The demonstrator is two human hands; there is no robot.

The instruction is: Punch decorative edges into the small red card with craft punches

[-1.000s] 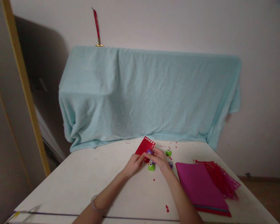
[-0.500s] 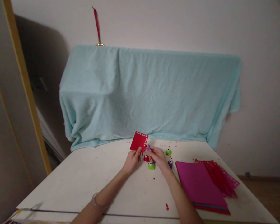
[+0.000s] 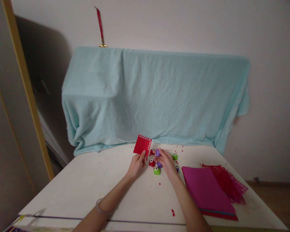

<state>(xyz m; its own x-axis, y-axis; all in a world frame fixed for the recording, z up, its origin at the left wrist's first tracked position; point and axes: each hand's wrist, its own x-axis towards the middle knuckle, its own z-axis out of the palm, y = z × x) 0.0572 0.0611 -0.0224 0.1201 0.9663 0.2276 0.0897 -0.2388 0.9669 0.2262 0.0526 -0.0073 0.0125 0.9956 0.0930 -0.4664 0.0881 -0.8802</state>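
Note:
Between the thumb and fingers of my left hand (image 3: 137,165) is a red paper square (image 3: 142,145), held up off the table. Small punched holes run along its top and right edges. My right hand (image 3: 166,162) is closed around a purple craft punch (image 3: 158,152), just right of the paper and apart from it. Below and between the hands stand a red punch (image 3: 152,162), a green punch (image 3: 157,170) and another purple punch (image 3: 159,165). A second red punch (image 3: 152,151) sits behind them. Right of my right hand are another green punch (image 3: 175,156) and a partly hidden dark purple punch (image 3: 177,168).
A stack of magenta and red paper (image 3: 207,190) lies on the right of the white table (image 3: 87,187). Beside it is a heap of punched paper strips (image 3: 227,183). Red scraps (image 3: 173,212) are scattered about. A light blue cloth (image 3: 159,96) hangs behind the table.
My right hand has drawn the purple punch away from the paper's edge, to the right and slightly up. The red paper has shifted a little left in my left hand.

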